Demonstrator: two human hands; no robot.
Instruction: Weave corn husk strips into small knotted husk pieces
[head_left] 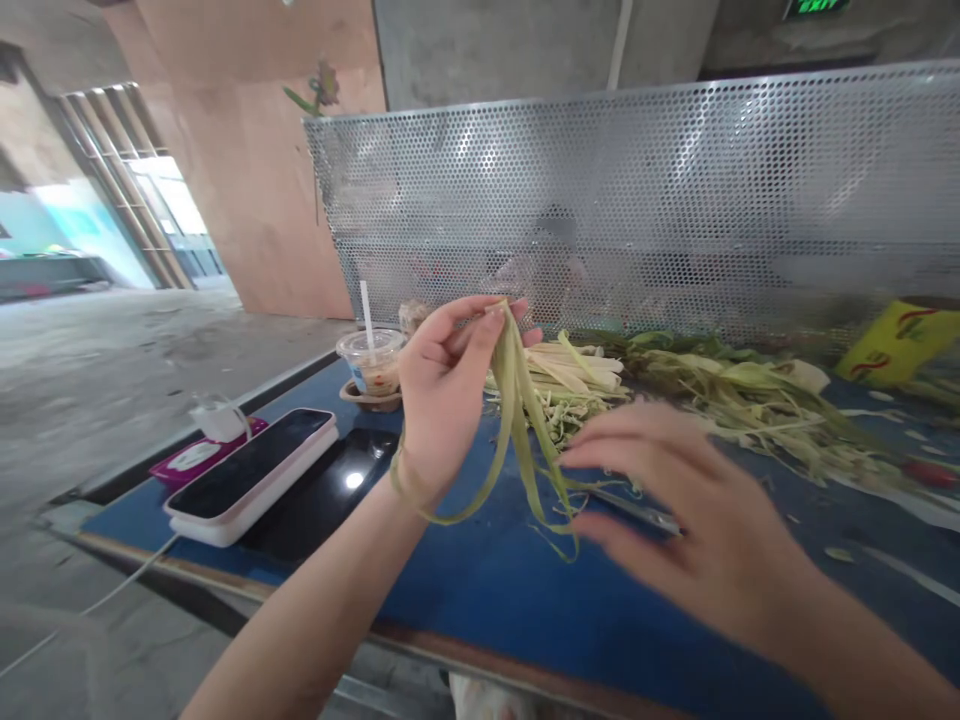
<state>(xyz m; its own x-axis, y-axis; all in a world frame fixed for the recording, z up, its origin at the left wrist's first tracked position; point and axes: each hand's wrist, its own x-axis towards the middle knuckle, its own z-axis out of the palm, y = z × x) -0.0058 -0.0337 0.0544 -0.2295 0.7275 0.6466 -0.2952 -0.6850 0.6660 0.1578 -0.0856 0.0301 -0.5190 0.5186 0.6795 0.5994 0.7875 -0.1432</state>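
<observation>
My left hand (pixel 450 375) is raised over the blue table, thumb and fingers pinched on the top of a bunch of thin green leaf strips (pixel 517 400). The strips hang down, and one long strip loops around beside my left wrist. To the right, my right hand (pixel 660 490) is slightly blurred, its fingers spread and thumb apart, close to the lower ends of the strips. Behind the hands lies a pile of pale cut husk pieces (pixel 577 375). A thin metallic tool (pixel 637 508) lies on the table, partly hidden by my right hand.
A phone on a white case (pixel 255 465), a black tablet (pixel 322 490) and a cup with a straw (pixel 371 360) are on the left. Green husks (pixel 735 390) and a yellow container (pixel 900 340) lie right, before a perforated metal panel (pixel 637 190).
</observation>
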